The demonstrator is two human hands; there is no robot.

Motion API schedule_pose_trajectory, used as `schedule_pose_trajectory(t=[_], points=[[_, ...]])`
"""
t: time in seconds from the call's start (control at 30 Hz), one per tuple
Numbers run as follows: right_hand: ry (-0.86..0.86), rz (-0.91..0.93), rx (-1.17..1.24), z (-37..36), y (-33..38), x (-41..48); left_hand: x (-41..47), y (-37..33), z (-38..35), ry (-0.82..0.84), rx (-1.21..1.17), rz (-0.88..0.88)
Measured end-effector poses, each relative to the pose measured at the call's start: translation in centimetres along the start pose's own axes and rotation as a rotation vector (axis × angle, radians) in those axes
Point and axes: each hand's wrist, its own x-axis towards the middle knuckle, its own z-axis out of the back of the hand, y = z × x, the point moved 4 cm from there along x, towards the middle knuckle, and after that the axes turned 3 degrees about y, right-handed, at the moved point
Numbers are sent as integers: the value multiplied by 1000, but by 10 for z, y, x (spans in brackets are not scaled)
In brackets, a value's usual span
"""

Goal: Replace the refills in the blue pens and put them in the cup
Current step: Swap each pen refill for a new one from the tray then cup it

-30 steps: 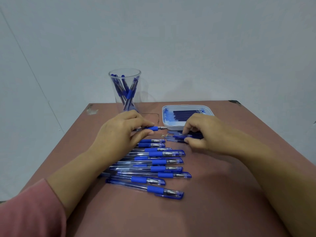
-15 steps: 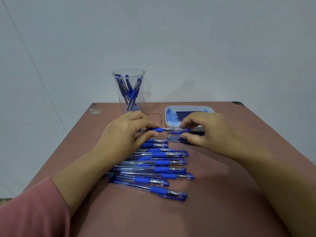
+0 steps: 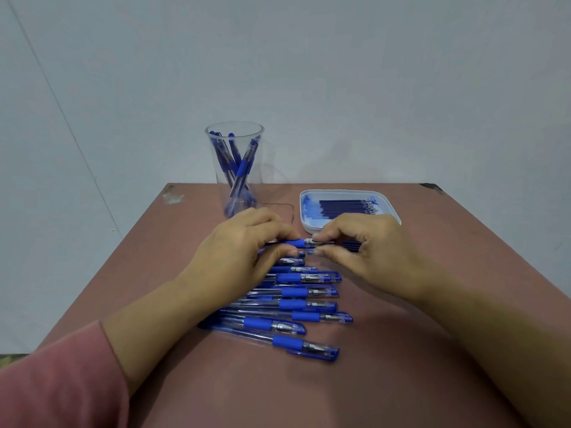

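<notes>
Table (image 3: 386, 350), pen row (image 3: 293, 304), cup (image 3: 234, 143), refill tray (image 3: 340, 191); left hand (image 3: 241, 251), right hand (image 3: 370, 251), fingers (image 3: 278, 233) tight around one pen (image 3: 298, 242).

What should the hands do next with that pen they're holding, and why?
Probably turn the tip end of the pen with the right hand while the left hand holds steady. The left grips it at its blue sleeve, the right fingers pinch the tip end, and it isn't in the cup yet.
</notes>
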Motion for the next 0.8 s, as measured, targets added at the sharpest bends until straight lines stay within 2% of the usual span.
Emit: schedule_pose_trajectory(t=[0.17, 0.37, 0.47, 0.57, 0.7, 0.8], points=[[-9, -14, 11, -2, 1, 2, 1, -4, 1, 10, 24, 16], [109, -161, 84, -3, -5, 10, 2, -10, 5, 90, 186, 92], [59, -270, 231, 6, -16, 9, -10, -8, 15, 132, 288, 218], [-13, -333, 372, 16, -22, 12, -29, -6, 20, 229, 288, 298], [-91, -349, 414, 30, -22, 29, -48, -7, 8, 431, 193, 348], [-231, -346, 443, 43, -16, 51, -53, -10, -3, 510, 199, 386]])
